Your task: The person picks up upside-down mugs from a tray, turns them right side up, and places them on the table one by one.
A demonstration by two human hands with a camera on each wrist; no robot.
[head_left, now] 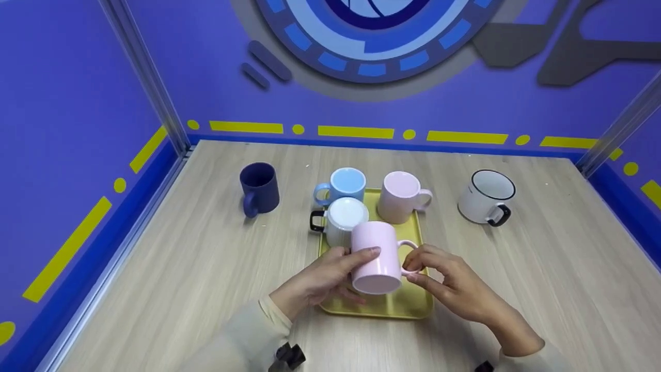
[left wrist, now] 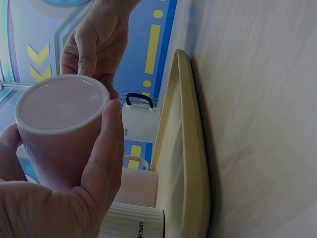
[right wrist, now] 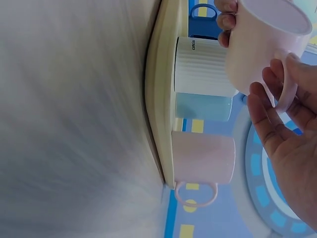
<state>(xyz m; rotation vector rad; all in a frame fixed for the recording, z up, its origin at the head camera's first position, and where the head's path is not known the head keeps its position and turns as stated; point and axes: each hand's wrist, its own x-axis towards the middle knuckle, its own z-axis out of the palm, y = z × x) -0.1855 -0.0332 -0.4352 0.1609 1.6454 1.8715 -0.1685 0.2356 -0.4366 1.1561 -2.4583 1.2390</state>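
Observation:
Over the near part of a yellow tray (head_left: 384,307), both hands hold a pink mug (head_left: 376,253) tilted, its flat base facing me. My left hand (head_left: 330,274) grips the mug's body from the left, thumb along its side. The right hand (head_left: 454,284) pinches the handle between thumb and fingers, as the right wrist view also shows. On the tray stand three mugs bottom up: a light blue mug (head_left: 347,182), a white ribbed mug (head_left: 345,217) with a black handle, and another pink mug (head_left: 400,199). The held mug partly overlaps the white one.
A dark blue mug (head_left: 261,188) stands upright on the wooden table (head_left: 206,289) left of the tray. To the right stands an upright white mug (head_left: 485,199) with a black rim and handle. Blue-purple panels (head_left: 206,67) wall in the table at the back and sides.

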